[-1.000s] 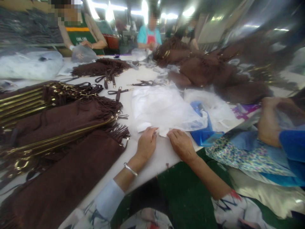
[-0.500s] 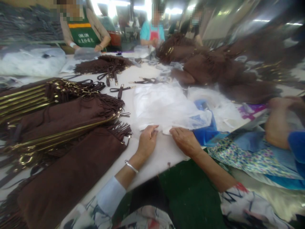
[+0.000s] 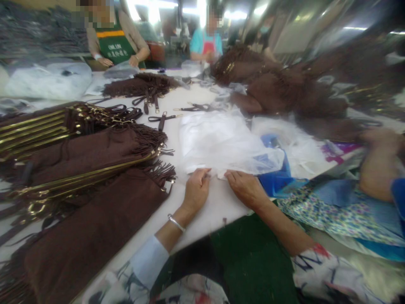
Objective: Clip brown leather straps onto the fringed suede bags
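Note:
A thin white translucent bag point(image 3: 218, 139) lies flat on the white table in front of me, with a white bundle showing through it. My left hand point(image 3: 196, 190) pinches its near edge between thumb and fingers. A short gap away, my right hand point(image 3: 245, 185) grips the same edge, fingers closed. Just beyond my right hand sits a blue plastic bin point(image 3: 278, 179), partly covered by the bag. Left of my hands lies a brown fringed handbag point(image 3: 101, 232), and more brown bags with gold zippers point(image 3: 34, 131) are stacked behind it.
Brown straps with gold clips point(image 3: 163, 119) lie beyond the white bag. A large heap of brown bags point(image 3: 284, 88) fills the back right. A co-worker's arm point(image 3: 378, 169) is at the right edge. Another person point(image 3: 118, 42) in a green apron stands across the table point(image 3: 202, 228).
Both hands stay on the bag's edge with hardly any movement. The whole view has shifted slightly, and the co-worker's arm at right has moved a little.

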Motion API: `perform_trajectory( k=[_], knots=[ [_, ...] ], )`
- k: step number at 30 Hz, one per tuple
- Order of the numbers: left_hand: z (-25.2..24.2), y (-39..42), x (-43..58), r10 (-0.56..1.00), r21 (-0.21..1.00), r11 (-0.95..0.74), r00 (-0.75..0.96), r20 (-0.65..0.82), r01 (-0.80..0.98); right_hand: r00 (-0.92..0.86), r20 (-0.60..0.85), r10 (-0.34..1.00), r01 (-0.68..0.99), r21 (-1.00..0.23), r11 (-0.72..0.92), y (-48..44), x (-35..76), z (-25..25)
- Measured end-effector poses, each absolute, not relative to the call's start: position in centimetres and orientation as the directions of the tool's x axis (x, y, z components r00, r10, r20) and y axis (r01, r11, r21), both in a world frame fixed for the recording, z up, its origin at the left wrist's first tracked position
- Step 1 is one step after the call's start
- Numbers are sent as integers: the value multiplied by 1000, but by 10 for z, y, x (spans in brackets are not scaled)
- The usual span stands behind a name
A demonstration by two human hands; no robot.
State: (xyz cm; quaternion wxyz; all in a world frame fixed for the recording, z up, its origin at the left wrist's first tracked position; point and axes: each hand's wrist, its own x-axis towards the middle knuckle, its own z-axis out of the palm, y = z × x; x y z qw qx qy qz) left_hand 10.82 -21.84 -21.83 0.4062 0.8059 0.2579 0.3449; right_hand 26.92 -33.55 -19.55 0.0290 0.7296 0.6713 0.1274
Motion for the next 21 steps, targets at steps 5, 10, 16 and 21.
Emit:
perform_trajectory(
  k=[5, 10, 16, 21],
  knots=[
    [-219, -219, 109, 684, 813, -566, 630, 368, 139, 185, 211, 960, 964, 149, -219, -342, 279, -203],
    [-215, -223, 108, 648, 772, -619, 650, 397, 144, 287, 229, 930, 954, 19, -299, -347, 281, -208],
    [-209, -234, 107, 472, 599, -788, 762, 443, 140, 359, 199, 912, 918, -253, -306, -354, 281, -203],
    [-207, -238, 109, 423, 459, -858, 824, 377, 231, 434, 154, 888, 791, -536, -294, -357, 291, -207]
  ],
)
